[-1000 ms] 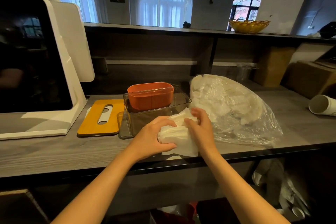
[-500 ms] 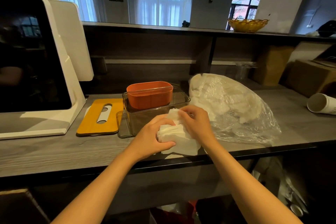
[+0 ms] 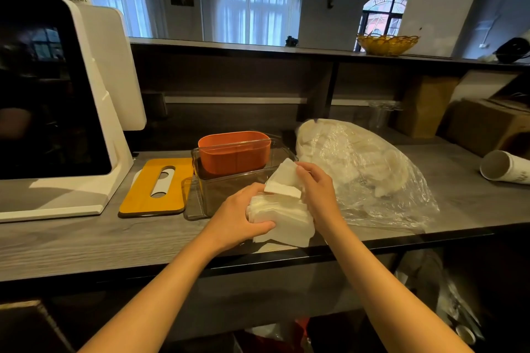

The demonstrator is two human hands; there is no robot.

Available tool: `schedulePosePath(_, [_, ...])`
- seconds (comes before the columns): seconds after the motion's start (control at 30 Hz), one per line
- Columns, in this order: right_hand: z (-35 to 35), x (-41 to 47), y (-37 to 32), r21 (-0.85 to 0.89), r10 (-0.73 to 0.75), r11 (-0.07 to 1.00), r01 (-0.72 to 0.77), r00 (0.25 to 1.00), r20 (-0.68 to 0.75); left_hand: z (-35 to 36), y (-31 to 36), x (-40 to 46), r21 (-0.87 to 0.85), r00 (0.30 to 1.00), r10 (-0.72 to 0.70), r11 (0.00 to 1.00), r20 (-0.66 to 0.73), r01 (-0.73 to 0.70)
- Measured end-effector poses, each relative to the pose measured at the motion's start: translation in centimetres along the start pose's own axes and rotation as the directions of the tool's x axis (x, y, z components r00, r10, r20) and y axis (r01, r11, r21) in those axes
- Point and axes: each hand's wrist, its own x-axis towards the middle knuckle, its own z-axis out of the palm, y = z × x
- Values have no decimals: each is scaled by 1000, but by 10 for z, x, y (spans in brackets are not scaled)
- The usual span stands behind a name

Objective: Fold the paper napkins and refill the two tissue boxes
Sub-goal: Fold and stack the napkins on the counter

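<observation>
A stack of white paper napkins (image 3: 282, 219) lies at the counter's front edge. My left hand (image 3: 239, 216) grips the stack's left side. My right hand (image 3: 318, 189) pinches the top napkin (image 3: 285, 180) and holds it lifted and bent above the stack. Just behind stands a clear tissue box (image 3: 218, 183) with an orange tissue box (image 3: 233, 152) behind or inside it; I cannot tell which. A yellow slotted lid (image 3: 155, 188) lies flat to the left. A clear plastic bag of napkins (image 3: 361, 169) lies to the right.
A white machine with a dark screen (image 3: 54, 112) stands at the left. Cardboard boxes (image 3: 484, 126) and a tipped paper cup (image 3: 504, 170) are at the right. A yellow basket (image 3: 385, 43) sits on the upper ledge. Bags lie under the counter.
My right hand has drawn the top napkin up and back off the stack, folding it over. My left hand has stayed on the stack.
</observation>
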Motion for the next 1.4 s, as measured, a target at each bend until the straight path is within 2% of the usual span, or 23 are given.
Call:
schedulePosePath(0.13, [-1, -3, -1, -33, -20, 999, 24, 991, 133, 0, 1, -1, -28, 1000, -26, 999, -10, 26])
schedulePosePath(0.3, [-3, -3, -3, -87, -18, 996, 32, 987, 161, 1, -2, -2, 24, 1000, 25, 999, -14, -25])
schedulePosePath(0.5, [-8, -2, -8, -196, 42, 980, 14, 959, 279, 2, -3, 0, 38, 1000, 15, 999, -15, -14])
schedulePosePath(0.6, [-8, -1, -12, -229, 19, 973, 37, 971, 240, 2, -2, -2, 37, 1000, 2, 999, -21, -1])
schedulePosePath(0.73, [-5, 4, -26, -137, -18, 990, 27, 997, 72, 3, 1, -4, 14, 999, -41, 999, -21, 41])
schedulePosePath(0.87, [-17, 12, -51, -74, -124, 990, 118, 989, -76, 5, 4, -2, -83, 992, -113, 991, -51, 108])
schedulePosePath(0.97, [-29, 4, -77, 22, -154, 987, 159, 976, -155, 2, 7, 3, -125, 989, -137, 984, -57, 129])
schedulePosePath(1.03, [-34, -10, -94, 75, -161, 982, 173, 976, -143, -1, 10, 8, -155, 983, -167, 976, -77, 153])
schedulePosePath(1.13, [-37, -38, -104, 251, -95, 964, 92, 995, 1, -3, 18, 14, -279, 966, -246, 936, -75, 217])
schedulePosePath(1.2, [-30, -52, -92, 278, -26, 961, 13, 999, 42, -2, 21, 17, -356, 951, -305, 896, -56, 267])
schedulePosePath(1.3, [-8, -59, -51, 134, 95, 987, -88, 995, -39, 1, 26, 18, -495, 913, -407, 796, -10, 349])
schedulePosePath(1.4, [8, -58, -20, 112, 176, 980, -163, 977, -122, 2, 30, 15, -567, 870, -491, 703, 48, 429])
